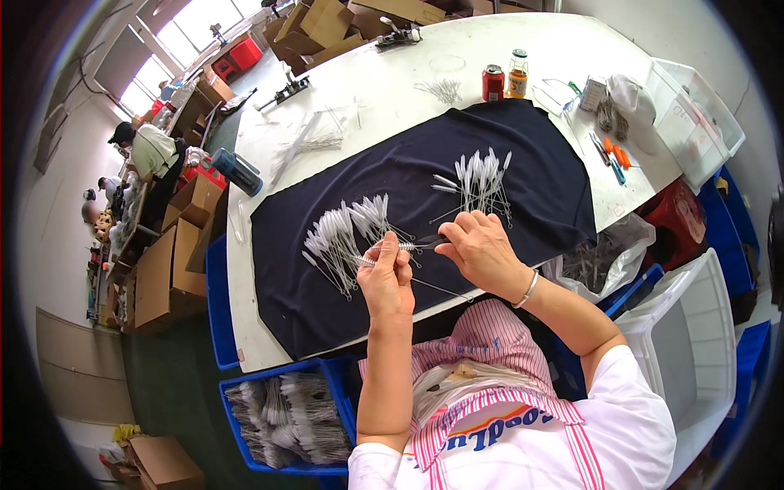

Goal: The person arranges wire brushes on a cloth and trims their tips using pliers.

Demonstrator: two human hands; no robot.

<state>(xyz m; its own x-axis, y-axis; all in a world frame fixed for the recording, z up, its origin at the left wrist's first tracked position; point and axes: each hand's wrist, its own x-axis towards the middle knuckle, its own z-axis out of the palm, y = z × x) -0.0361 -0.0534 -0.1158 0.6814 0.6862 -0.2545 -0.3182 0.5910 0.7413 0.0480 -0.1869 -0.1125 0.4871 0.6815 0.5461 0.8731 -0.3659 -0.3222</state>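
Observation:
My left hand (386,279) is closed, pinching a thin wire brush (407,247) with white bristles over the dark cloth (535,151). A wire stem with a looped end slants out below this hand. My right hand (483,251) is closed on a slim dark hand tool (431,241), whose tip meets the brush; its exact kind is hidden by the fingers. Beside my left hand lies a heap of white-bristled wire brushes (331,238). Another bunch of brushes (482,181) rests just beyond my right hand, bristles pointing away.
The white table (384,90) carries a red can (492,83), a glass bottle (518,73), a dark blue flask (237,171) and orange-handled tools (616,153). A blue bin (282,465) of brushes stands at lower left, a white tub (682,359) at right. Another person (151,151) works far left.

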